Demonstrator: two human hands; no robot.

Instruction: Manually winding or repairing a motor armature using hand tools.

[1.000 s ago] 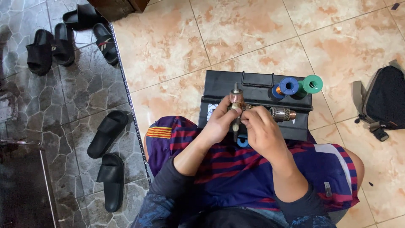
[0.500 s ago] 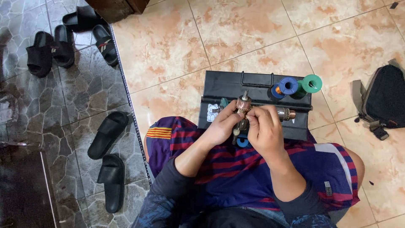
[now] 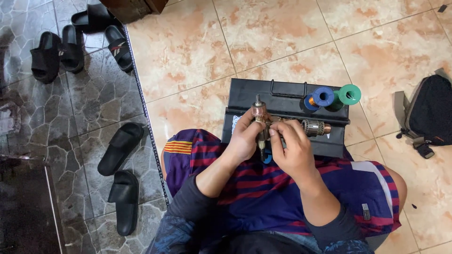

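Note:
I sit on a tiled floor with a black metal toolbox (image 3: 287, 99) in front of my knees. My left hand (image 3: 245, 136) grips a small metal motor part with a copper-coloured ring and a thin shaft (image 3: 258, 113), held upright over the box. My right hand (image 3: 294, 150) closes on the same assembly from the right, fingers around its lower end. A wound armature with copper windings (image 3: 314, 127) lies across the box just right of my hands. A blue tape-like piece (image 3: 267, 157) peeks out under my fingers.
A blue spool (image 3: 323, 96) and a green spool (image 3: 349, 94) lie on the box's far right. A black bag (image 3: 431, 113) rests on the tiles at right. Black sandals (image 3: 120, 148) lie on the dark stone floor at left, with several more (image 3: 61, 49) farther off.
Both hands shifted slightly on the small part; it now stands more upright, its shaft pointing away from me. The armature and spools have not moved.

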